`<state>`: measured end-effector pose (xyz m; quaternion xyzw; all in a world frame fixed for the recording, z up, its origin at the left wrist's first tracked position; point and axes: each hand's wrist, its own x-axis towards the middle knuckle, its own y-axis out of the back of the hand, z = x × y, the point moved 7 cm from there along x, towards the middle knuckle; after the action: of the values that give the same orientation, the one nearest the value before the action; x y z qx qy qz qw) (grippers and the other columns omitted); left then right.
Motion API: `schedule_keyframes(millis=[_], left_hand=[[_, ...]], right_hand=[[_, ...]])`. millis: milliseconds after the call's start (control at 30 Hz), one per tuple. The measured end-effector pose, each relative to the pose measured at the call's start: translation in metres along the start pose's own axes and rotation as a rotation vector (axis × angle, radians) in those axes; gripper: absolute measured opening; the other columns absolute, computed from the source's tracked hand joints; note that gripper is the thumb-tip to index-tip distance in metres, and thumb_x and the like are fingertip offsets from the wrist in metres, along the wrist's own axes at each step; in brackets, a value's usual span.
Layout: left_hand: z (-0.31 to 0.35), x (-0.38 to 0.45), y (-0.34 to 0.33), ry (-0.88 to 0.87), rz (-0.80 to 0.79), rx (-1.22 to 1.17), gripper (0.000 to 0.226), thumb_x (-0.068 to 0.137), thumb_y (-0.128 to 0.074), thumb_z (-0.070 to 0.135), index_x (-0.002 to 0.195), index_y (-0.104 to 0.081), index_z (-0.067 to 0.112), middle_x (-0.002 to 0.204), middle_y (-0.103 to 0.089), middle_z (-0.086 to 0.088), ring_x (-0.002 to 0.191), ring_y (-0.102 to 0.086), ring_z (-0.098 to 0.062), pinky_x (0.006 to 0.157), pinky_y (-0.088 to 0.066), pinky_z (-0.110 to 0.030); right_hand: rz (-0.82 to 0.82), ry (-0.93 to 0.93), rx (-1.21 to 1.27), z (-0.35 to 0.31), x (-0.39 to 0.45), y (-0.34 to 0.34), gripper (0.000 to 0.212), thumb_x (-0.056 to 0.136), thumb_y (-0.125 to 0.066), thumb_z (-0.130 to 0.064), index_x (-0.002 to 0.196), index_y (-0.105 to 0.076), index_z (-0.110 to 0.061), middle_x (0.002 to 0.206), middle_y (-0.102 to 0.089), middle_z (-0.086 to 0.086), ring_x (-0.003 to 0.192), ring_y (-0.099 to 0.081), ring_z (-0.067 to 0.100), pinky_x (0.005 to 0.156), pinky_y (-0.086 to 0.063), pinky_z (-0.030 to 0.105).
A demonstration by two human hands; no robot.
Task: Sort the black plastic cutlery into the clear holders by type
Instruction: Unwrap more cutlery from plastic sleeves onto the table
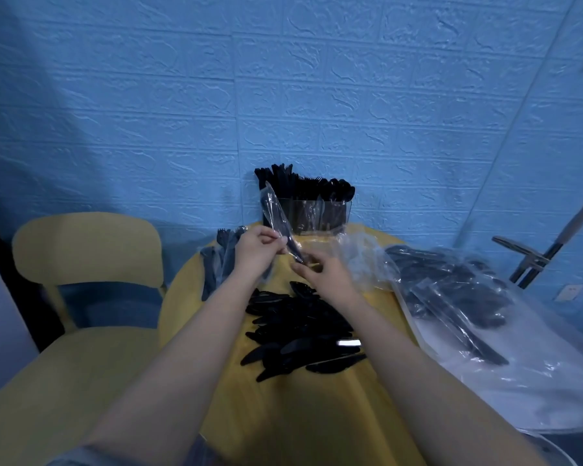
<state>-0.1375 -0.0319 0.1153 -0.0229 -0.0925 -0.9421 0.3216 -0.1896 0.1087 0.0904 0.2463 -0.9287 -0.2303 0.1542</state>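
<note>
My round yellow table (317,415) has a pile of loose black cutlery (300,334) in the middle. The clear holders (312,213) stand at the back. Wrapped forks (217,260) lie left, plastic bags (468,297) right.

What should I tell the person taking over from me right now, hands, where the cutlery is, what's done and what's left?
Left hand and right hand both pinch one wrapped knife, held above the yellow table.
Clear holders at the wall already stand full of black cutlery.
Left: the loose pile mid-table, wrapped pieces at the left edge, and the bagged cutlery on the right.
</note>
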Motion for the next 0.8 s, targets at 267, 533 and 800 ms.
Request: schedule_keyframes(millis=[267, 533, 800], left_hand=[[0.000, -0.043, 0.001, 0.135, -0.152, -0.318, 0.024, 0.089, -0.064, 0.022, 0.109, -0.056, 0.011, 0.091, -0.067, -0.002, 0.067, -0.065, -0.003, 0.066, -0.050, -0.024], [-0.008, -0.071, 0.010, 0.146, -0.133, -0.348, 0.019, 0.091, -0.058, 0.003, 0.109, -0.063, 0.006, 0.102, -0.069, -0.008, 0.080, -0.068, -0.010, 0.075, -0.054, -0.025], [-0.008, -0.100, -0.008, 0.348, -0.347, -0.615, 0.031, 0.091, -0.061, 0.025, 0.116, -0.059, 0.006, 0.114, -0.066, -0.013, 0.102, -0.066, -0.024, 0.087, -0.054, -0.032]], right_hand=[[0.004, 0.026, 0.417, -0.017, -0.028, 0.008, 0.017, 0.092, -0.058, -0.004, 0.087, -0.063, -0.019, 0.075, -0.070, -0.002, 0.061, -0.066, 0.004, 0.067, -0.054, 0.019], [0.020, 0.045, 0.531, -0.021, -0.062, 0.010, 0.014, 0.093, -0.058, -0.012, 0.101, -0.066, -0.019, 0.075, -0.071, 0.002, 0.067, -0.068, 0.016, 0.067, -0.055, 0.025], [0.240, 0.260, -0.054, -0.039, -0.083, 0.024, 0.024, 0.091, -0.062, -0.011, 0.114, -0.069, -0.013, 0.112, -0.068, -0.004, 0.100, -0.058, 0.001, 0.090, -0.043, 0.008]])
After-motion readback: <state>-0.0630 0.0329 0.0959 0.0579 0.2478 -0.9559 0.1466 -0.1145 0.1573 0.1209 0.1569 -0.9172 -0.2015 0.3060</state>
